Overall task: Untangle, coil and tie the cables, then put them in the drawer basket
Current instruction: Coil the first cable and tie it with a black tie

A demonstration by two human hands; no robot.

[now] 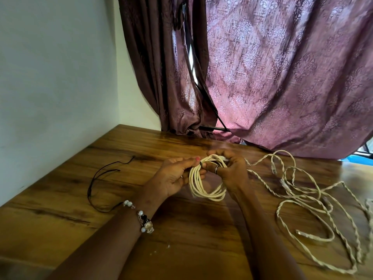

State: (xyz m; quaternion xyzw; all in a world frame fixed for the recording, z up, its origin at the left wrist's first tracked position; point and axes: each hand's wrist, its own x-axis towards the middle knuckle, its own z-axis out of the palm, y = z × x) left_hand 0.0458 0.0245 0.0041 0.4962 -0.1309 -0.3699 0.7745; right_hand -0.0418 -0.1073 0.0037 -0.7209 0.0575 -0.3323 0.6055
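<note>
While gripping a cream coil [203,182] above the wooden table [66,219]: left hand [171,179] pinching its top with a dark tie [201,163], right hand [232,170] curled round its far side. Rightward, twisted loose cables [306,201] sprawling toward the edge; leftward, thin black cord [94,184], bare wood by the wall.

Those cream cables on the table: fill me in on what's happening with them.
A person is bundling one cream cable into a coil, held above the wooden table with both hands: the left hand pinches the top of the loops, the right hand grips the other side. More cream cables lie loose and twisted to the right. Thin black cords lie to the left. No drawer basket is in view.
</note>
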